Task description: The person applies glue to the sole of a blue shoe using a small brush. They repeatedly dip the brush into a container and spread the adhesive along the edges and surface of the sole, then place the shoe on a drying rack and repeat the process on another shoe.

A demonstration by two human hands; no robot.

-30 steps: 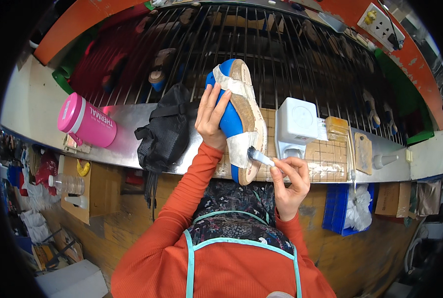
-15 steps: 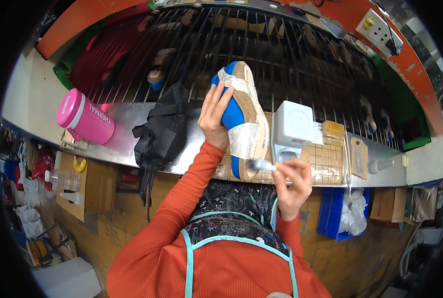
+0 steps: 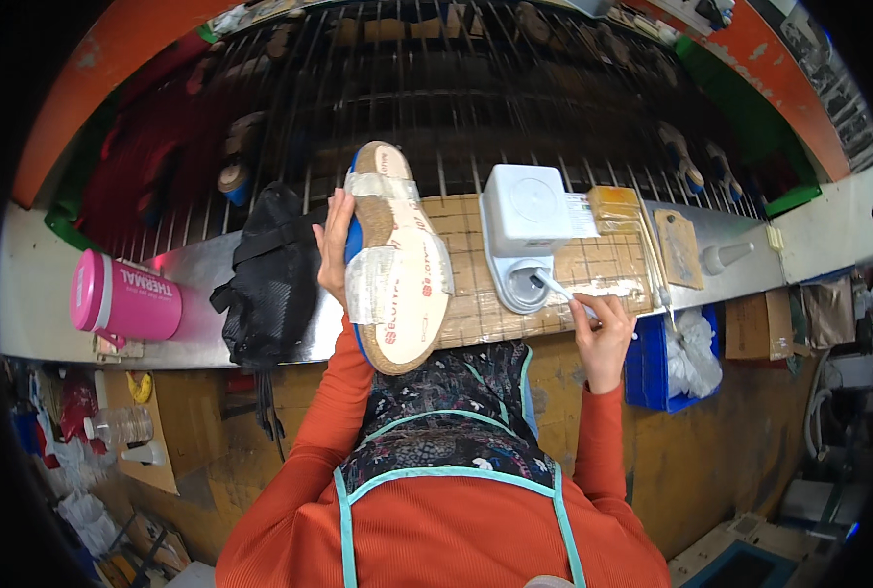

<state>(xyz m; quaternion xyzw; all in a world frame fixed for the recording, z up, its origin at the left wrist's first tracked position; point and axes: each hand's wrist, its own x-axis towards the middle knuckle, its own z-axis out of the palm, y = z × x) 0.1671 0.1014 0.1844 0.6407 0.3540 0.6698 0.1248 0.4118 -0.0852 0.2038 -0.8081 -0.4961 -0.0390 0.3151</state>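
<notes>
My left hand is wrapped around the left side of a sandal on a blue shoe last. The sandal's pale sole with cork edges faces up, and whitish strap ends are folded over it. In my right hand, a thin white-handled brush is pinched between the fingers. Its head dips into the round cup at the front of a white glue dispenser. What the cup contains is hard to make out.
Taped cardboard lies under the dispenser. To the left are a black bag and a pink thermal jug. An amber block and a pale nozzle sit to the right. Beyond is a metal rack with several shoes.
The brush has gone from the sandal's heel to the dispenser cup with my right hand. My left hand has shifted the sandal left and turned its sole more upward. The view has shifted too.
</notes>
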